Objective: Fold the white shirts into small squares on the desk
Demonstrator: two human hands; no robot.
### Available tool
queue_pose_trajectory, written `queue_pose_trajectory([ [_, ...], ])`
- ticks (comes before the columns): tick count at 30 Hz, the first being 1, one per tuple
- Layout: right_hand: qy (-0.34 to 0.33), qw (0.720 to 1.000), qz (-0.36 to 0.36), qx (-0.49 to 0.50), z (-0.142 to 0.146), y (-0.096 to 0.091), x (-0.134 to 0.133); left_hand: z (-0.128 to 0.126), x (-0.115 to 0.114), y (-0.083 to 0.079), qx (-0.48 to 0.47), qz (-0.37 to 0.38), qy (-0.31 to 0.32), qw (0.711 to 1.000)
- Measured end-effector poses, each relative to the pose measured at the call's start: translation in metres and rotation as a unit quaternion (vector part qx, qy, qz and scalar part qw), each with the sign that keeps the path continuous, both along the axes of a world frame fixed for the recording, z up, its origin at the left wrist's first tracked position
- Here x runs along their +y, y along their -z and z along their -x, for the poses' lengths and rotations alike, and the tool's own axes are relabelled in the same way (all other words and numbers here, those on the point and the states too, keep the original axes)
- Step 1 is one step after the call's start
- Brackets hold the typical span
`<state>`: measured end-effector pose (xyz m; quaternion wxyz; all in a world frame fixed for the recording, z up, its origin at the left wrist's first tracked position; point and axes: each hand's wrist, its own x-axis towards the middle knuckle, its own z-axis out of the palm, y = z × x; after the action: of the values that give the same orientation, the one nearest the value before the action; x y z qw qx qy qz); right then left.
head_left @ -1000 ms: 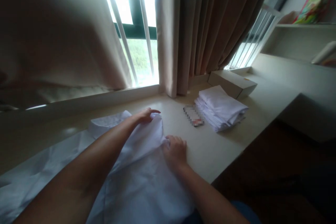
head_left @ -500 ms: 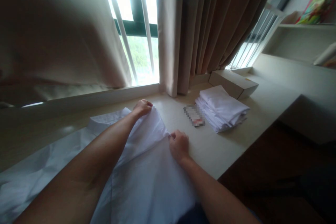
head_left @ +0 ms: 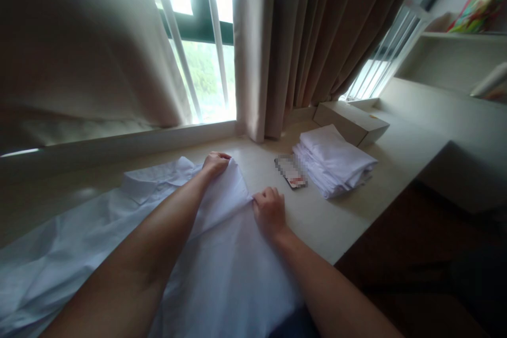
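A white shirt (head_left: 222,264) lies spread over the pale desk (head_left: 317,222) and hangs off its near edge; its collar (head_left: 146,182) points toward the window. My left hand (head_left: 216,162) is closed on the shirt's far edge beside the collar. My right hand (head_left: 270,211) pinches the same edge nearer to me, the cloth bunched between its fingers. The cloth runs taut between the two hands.
A stack of folded white garments (head_left: 335,161) rests to the right, with a phone (head_left: 291,171) beside it and a flat cardboard box (head_left: 350,122) behind. Brown curtains (head_left: 317,31) hang over the barred window. Shelves stand at the far right.
My left hand's fingers have curled shut on the shirt edge. Both hands have shifted slightly, drawing the edge up; the view has tilted a little.
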<state>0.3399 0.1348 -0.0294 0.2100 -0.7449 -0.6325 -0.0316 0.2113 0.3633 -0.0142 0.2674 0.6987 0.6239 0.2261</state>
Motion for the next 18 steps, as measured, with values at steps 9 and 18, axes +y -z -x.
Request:
queue_pose_trajectory([
  [9,0.02,0.999,0.03,-0.039,-0.007,0.004,-0.001,0.013,-0.021,-0.027,-0.035,-0.022,0.009,0.999],
  [18,0.001,0.999,-0.03,0.014,0.012,-0.018,-0.022,0.264,-0.176,-0.055,-0.028,-0.113,-0.042,0.992],
])
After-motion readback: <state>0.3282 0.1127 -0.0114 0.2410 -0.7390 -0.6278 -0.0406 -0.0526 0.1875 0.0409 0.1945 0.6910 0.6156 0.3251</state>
